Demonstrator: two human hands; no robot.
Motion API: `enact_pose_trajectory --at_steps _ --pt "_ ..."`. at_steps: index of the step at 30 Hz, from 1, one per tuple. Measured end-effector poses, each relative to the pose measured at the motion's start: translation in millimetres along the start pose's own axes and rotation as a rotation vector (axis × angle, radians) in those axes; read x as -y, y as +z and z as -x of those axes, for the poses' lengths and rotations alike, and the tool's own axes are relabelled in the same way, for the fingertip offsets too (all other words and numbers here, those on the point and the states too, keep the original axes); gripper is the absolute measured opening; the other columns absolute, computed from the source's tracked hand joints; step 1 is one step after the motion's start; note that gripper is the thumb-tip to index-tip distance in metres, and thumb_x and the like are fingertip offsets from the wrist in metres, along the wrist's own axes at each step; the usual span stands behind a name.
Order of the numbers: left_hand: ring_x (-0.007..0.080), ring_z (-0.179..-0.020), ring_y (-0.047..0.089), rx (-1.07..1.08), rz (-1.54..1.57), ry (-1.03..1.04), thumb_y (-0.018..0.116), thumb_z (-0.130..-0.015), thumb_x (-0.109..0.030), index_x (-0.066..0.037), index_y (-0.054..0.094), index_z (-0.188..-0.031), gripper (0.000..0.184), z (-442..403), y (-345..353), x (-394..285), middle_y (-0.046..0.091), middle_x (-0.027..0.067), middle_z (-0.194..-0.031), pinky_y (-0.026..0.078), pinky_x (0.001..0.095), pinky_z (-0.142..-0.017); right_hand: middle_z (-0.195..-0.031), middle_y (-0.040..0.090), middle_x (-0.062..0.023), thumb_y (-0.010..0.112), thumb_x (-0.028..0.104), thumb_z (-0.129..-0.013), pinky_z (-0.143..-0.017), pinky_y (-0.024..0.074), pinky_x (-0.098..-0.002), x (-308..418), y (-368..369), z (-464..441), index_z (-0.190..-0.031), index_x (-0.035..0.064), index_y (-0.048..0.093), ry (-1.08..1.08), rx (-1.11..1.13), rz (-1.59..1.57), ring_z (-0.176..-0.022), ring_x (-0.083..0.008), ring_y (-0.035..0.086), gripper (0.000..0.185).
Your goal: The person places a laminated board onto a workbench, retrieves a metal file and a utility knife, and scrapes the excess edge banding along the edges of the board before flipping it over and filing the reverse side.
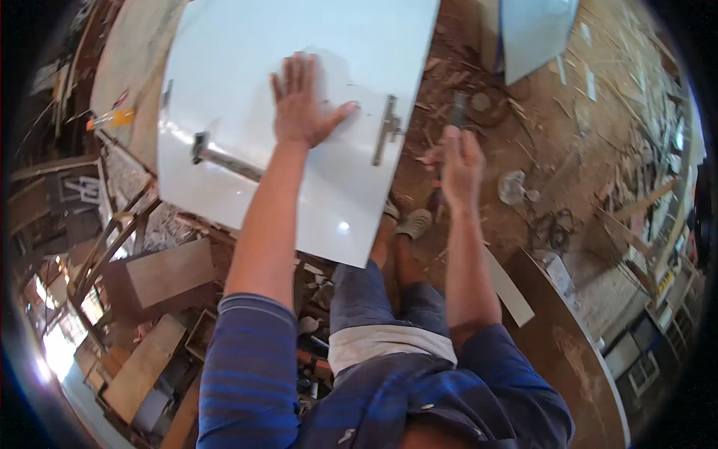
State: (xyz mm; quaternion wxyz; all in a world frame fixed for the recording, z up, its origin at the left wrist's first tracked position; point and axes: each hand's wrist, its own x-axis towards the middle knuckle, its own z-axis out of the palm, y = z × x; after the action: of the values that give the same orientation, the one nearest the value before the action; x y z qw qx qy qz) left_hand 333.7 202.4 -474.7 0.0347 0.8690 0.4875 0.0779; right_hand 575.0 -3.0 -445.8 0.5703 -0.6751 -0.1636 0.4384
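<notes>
Spread wide and pressed palm down, the left hand (pixel 299 112) rests on the large white panel (pixel 232 67), its fingers pointing toward the far edge and its thumb turned toward the metal latch (pixel 385 131); the right hand (pixel 461 165) is closed around a dark tool (pixel 458 108), held just beyond the panel's right edge, above the debris-strewn floor (pixel 553 150); the tool is blurred, so its exact kind cannot be told. The latch lies on the panel near that same edge, between the two hands and touching neither; a hammer (pixel 228 163) lies on the panel to the left, its head away from the left forearm and its handle reaching toward it. Just below the right hand is something red and dark (pixel 436 196), too blurred to name.

On the floor to the right are a crumpled clear plastic piece (pixel 512 187) and, nearer the person, a dark coiled cable (pixel 553 228); wood scraps and shavings lie scattered around them; a shoe (pixel 413 223) shows beside the panel's near right corner; an orange bottle (pixel 116 118) lies beyond the panel's left edge, well apart from both hands.
</notes>
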Motion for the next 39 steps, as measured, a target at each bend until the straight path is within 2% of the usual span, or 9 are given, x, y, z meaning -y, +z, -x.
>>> enact_pose_trajectory --at_steps 2,11,17,21,24,27,33,36,39 --pt "0.0401 -0.171 0.011 0.009 -0.005 -0.007 0.062 -0.088 -0.087 -0.008 0.02 -0.177 0.126 -1.3 -5.8 2.7 0.019 0.0219 -0.183 0.004 0.0598 -0.138 -0.075 0.067 -0.0017 0.06 0.029 -0.117 -0.056 0.0542 -0.0276 5.8 -9.0 0.7 -0.113 0.0071 0.063 -0.073 0.018 0.189 -0.066 -0.0116 0.071 0.022" --pt "0.0397 -0.171 0.012 0.008 0.048 -0.004 0.069 -0.086 -0.082 -0.007 0.021 -0.176 0.126 -0.3 -8.0 -1.1 0.02 0.0216 -0.183 0.006 0.0608 -0.137 -0.083 0.069 -0.0052 0.058 0.026 -0.117 -0.056 0.0545 -0.0307 1.4 -3.8 -12.7 -0.128 0.0066 0.061 0.089 0.321 -0.062 -0.065 -0.0146 0.068 0.023" --pt "0.0395 -0.171 0.011 0.031 0.036 -0.012 0.069 -0.088 -0.08 -0.009 0.02 -0.177 0.124 -1.7 -12.5 -7.4 0.019 0.0214 -0.183 0.006 0.0592 -0.138 -0.078 0.068 -0.0085 0.054 0.031 -0.118 -0.065 0.0537 -0.0388 7.3 11.7 -1.5 -0.116 0.0013 0.063 0.216 0.311 0.379 -0.069 -0.018 0.069 0.031" --pt "0.0405 -0.17 0.013 0.031 0.033 -0.007 0.069 -0.089 -0.08 -0.008 0.02 -0.177 0.123 -1.7 -13.4 -8.0 0.02 0.0219 -0.183 0.006 0.0594 -0.138 -0.085 0.074 -0.0195 0.056 0.035 -0.116 -0.074 0.0554 -0.0496 -7.9 15.4 -4.4 -0.122 0.0039 0.065 0.127 0.26 0.465 -0.077 -0.0367 0.075 0.033" --pt "0.0412 -0.17 0.015 0.032 0.039 0.005 0.068 -0.089 -0.08 -0.008 0.02 -0.176 0.123 3.7 -12.5 -6.2 0.021 0.0227 -0.182 0.006 0.0601 -0.138 -0.092 0.076 -0.025 0.055 0.036 -0.116 -0.079 0.0548 -0.0575 -7.8 16.9 2.0 -0.122 0.0074 0.066 -0.144 0.16 0.603 -0.089 -0.0491 0.074 0.031" --pt "0.0411 -0.17 0.013 0.021 0.028 -0.001 0.067 -0.088 -0.082 -0.007 0.019 -0.177 0.125 -2.5 -14.5 -5.1 0.02 0.0231 -0.182 0.005 0.0605 -0.138 -0.096 0.075 -0.0266 0.053 0.037 -0.116 -0.083 0.0527 -0.0629 -2.1 24.3 4.2 -0.122 0.0099 0.065 -0.005 0.184 0.662 -0.1 -0.0549 0.07 0.031" --pt "0.0387 -0.171 0.008 0.08 0.037 -0.024 0.067 -0.088 -0.081 -0.008 0.016 -0.177 0.126 -4.0 -22.8 -11.5 0.017 0.0212 -0.184 0.003 0.0583 -0.138 -0.086 0.069 -0.0266 0.057 0.032 -0.115 -0.073 0.0515 -0.0531 0.1 14.6 1.7 -0.117 0.0064 0.065 -0.107 0.226 0.678 -0.085 -0.0518 0.067 0.027" --pt "0.0384 -0.171 0.009 0.08 0.026 -0.026 0.067 -0.089 -0.081 -0.008 0.015 -0.177 0.126 -3.8 -23.9 -11.3 0.017 0.0207 -0.184 0.003 0.0575 -0.139 -0.09 0.072 -0.0283 0.054 0.038 -0.116 -0.079 0.0511 -0.0629 1.0 18.2 9.3 -0.117 0.0086 0.065 -0.037 0.2 0.64 -0.093 -0.0541 0.069 0.031" --pt "0.038 -0.171 0.009 0.082 0.033 -0.027 0.067 -0.089 -0.08 -0.008 0.015 -0.177 0.125 -3.7 -23.8 -12.4 0.017 0.0203 -0.184 0.003 0.0575 -0.139 -0.09 0.072 -0.0273 0.054 0.037 -0.116 -0.078 0.051 -0.0627 -7.0 20.8 9.7 -0.115 0.0073 0.065 -0.054 0.194 0.654 -0.092 -0.0536 0.069 0.032"
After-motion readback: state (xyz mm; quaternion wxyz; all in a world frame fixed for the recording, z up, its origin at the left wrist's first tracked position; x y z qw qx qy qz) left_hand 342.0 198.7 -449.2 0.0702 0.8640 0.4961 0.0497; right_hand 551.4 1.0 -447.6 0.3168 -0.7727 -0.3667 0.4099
